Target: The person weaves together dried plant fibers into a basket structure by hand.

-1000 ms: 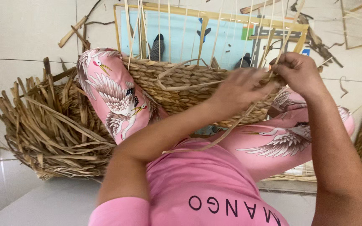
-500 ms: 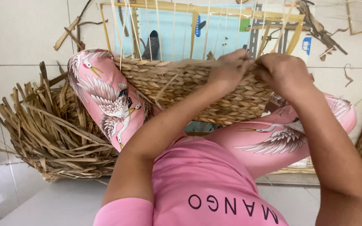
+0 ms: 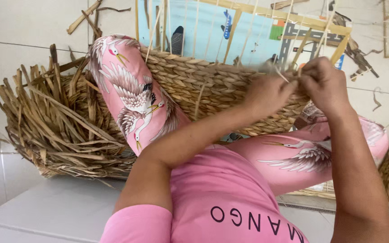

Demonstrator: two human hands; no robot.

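The woven basket (image 3: 221,90) rests across my knees; my left hand (image 3: 266,92) and right hand (image 3: 323,83) pinch straw strands (image 3: 281,74) at its rim, fingers closed tight.

A play mat (image 3: 257,33) lies on the floor beyond the woven basket (image 3: 212,85): light blue, rectangular, edged in yellow, printed with a blue plane, a green patch and grey road strips with small signs. The shirt (image 3: 230,198) carries dark lettering on pink. No packages or screens show.
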